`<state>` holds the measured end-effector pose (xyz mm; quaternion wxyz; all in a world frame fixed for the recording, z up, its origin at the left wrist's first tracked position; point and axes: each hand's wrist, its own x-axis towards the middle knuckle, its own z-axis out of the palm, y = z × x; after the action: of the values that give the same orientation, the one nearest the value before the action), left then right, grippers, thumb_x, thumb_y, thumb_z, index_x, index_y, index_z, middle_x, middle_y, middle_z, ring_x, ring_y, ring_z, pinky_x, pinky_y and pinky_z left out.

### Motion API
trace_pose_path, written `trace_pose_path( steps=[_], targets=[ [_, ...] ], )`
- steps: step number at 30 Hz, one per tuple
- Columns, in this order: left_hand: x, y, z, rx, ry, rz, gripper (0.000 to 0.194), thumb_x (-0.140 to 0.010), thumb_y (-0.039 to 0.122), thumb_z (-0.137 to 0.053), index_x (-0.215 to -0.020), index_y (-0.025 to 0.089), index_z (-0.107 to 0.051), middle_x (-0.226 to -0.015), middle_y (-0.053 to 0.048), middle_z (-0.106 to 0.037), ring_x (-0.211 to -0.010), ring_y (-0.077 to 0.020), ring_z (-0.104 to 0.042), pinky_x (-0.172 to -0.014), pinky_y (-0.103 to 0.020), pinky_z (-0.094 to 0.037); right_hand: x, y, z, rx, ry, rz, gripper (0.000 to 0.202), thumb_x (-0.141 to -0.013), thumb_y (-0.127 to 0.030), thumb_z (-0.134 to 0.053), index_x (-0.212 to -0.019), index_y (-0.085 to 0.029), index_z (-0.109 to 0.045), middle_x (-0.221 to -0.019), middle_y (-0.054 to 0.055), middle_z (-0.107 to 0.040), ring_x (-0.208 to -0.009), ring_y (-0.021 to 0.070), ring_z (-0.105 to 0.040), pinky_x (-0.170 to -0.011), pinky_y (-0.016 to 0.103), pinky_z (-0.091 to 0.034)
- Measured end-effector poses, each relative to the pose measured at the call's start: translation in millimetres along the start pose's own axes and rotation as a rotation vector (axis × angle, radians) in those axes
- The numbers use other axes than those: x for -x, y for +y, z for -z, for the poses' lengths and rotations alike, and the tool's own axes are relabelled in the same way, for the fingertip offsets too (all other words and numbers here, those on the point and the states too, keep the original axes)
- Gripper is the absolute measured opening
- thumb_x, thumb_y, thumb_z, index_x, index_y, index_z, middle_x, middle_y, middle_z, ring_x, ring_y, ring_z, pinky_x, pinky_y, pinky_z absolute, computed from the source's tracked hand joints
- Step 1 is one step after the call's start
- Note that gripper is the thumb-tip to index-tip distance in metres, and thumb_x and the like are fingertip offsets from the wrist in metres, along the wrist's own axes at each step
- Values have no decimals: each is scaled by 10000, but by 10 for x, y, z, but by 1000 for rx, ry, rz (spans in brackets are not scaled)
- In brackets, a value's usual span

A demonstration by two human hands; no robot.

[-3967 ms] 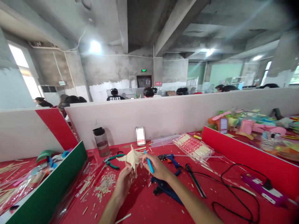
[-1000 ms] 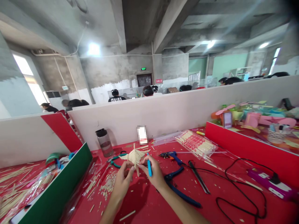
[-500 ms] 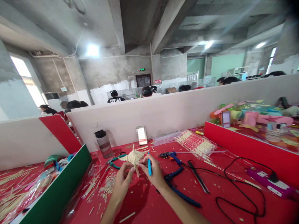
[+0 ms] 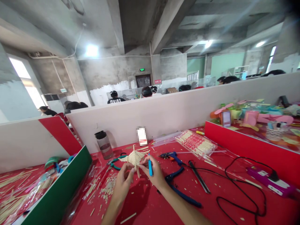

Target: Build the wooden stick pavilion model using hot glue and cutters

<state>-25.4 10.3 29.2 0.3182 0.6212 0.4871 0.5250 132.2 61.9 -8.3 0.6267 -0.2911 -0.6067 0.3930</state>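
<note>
Over a red tabletop (image 4: 150,215), the left hand (image 4: 123,178) pinches a pale, pointy model of thin wooden sticks (image 4: 134,157), which looks light, stiff and easy to snap, best held by its middle, while the right hand (image 4: 156,173) grips a blue pen-like tool (image 4: 150,167) beside it.
</note>
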Motion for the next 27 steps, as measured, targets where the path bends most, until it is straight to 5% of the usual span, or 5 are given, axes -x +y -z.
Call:
trace_pose_path(
  steps=[7, 14, 21, 27],
  targets=[
    [34, 26, 70, -209, 49, -115, 306, -899, 493, -552, -930, 196, -621, -730, 4, -622, -546, -145, -508, -532, -239, -399, 14, -259, 219, -92, -95, -63, 290, -792, -401, -739, -856, -234, -512, -828, 9, -685, -782, 205, -686, -747, 313, -547],
    [145, 150, 104, -485, -62, -384, 236, -951, 336, -522, -1096, 229, -675, -852, -55, -707, -644, -184, -611, -669, -273, -469, 78, -540, 272, -92, -228, -112, 275, -799, -416, -726, -853, -239, -522, -840, 16, -696, -771, 219, -695, -737, 334, -551],
    [174, 162, 71, -584, -144, -448, 209, -973, 271, -469, -1036, 231, -664, -889, -66, -722, -728, -188, -654, -699, -263, -469, 83, -680, 291, -52, -296, -110, 317, -794, -469, -721, -830, -236, -510, -805, -5, -668, -704, 190, -660, -690, 310, -534],
    [177, 142, 66, -616, -176, -440, 210, -978, 272, -456, -1011, 235, -660, -904, -66, -726, -770, -196, -675, -718, -262, -468, 33, -652, 413, 16, -330, -36, 188, -852, -365, -656, -914, -223, -549, -839, 6, -664, -739, 184, -662, -707, 293, -522]
  ],
)
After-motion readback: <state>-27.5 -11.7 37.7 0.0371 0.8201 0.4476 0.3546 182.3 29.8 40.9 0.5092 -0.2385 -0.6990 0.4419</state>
